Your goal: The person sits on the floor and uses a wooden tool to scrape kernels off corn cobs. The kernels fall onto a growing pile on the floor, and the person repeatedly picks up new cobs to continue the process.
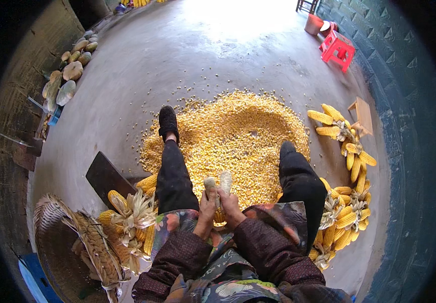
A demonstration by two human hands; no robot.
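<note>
My left hand (207, 208) grips a pale, mostly bare corn cob (209, 183) whose upper end sticks out past the fingers. Pressed close beside it, my right hand (231, 207) holds a second stripped cob (225, 180). Yellow kernels (219, 217) still on an ear show between the two palms; which cob they belong to is hidden by the hands. Both hands are over my lap, on a flowered apron (237, 261). Between and beyond my legs spreads a broad heap of loose corn kernels (237, 132) on the concrete floor.
Bundled ears of corn lie right (345, 217) and left (142, 235). A woven basket (51, 242) stands at lower left near a dark board (108, 178). Along the walls are squashes (73, 71), a small wooden stool (362, 115) and a red plastic stool (338, 49).
</note>
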